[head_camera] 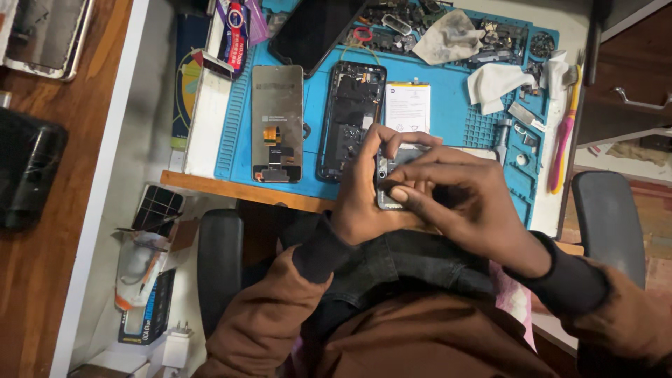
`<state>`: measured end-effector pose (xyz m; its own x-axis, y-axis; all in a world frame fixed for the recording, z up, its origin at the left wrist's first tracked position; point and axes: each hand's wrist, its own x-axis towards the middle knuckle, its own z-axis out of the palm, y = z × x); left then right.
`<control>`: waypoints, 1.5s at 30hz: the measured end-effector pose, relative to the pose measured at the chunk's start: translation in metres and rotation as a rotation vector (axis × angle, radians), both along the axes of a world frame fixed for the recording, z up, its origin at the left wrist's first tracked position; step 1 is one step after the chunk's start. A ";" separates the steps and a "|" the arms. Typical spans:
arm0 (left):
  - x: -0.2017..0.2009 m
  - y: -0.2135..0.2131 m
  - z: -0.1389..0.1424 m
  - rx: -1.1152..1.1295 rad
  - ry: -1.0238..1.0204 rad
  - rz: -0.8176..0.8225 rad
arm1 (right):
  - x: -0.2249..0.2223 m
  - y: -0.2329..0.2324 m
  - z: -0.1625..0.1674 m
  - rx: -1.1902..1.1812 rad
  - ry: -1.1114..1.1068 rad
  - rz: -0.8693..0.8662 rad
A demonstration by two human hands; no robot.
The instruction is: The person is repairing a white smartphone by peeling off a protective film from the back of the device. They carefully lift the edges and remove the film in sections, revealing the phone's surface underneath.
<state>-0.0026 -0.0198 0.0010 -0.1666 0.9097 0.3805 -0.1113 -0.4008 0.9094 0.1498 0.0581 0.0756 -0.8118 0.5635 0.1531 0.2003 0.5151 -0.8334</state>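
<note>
My left hand and my right hand are together at the near edge of the blue work mat. Both grip a small grey phone part, a back cover or frame piece, mostly hidden by my fingers. My right index finger presses along its lower edge. Just left of my hands lies an opened phone body with its insides showing. A detached display panel lies face down further left. A white battery rests above my hands.
A black phone, crumpled cloths and small parts crowd the mat's far edge. A pink tool lies at the right. Chair armrests flank my lap. A charger and packets sit lower left.
</note>
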 end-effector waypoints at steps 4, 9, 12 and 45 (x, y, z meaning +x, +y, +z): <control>0.001 0.000 -0.002 -0.060 -0.040 -0.011 | 0.001 -0.001 -0.001 -0.001 -0.002 -0.021; 0.000 0.001 -0.003 0.009 0.022 0.017 | 0.000 -0.003 -0.002 0.000 -0.017 -0.044; 0.001 0.001 -0.003 -0.030 -0.036 -0.005 | 0.000 -0.004 -0.003 -0.019 -0.011 -0.057; 0.000 0.000 -0.002 -0.092 -0.006 0.010 | -0.002 -0.006 -0.006 -0.013 0.058 -0.077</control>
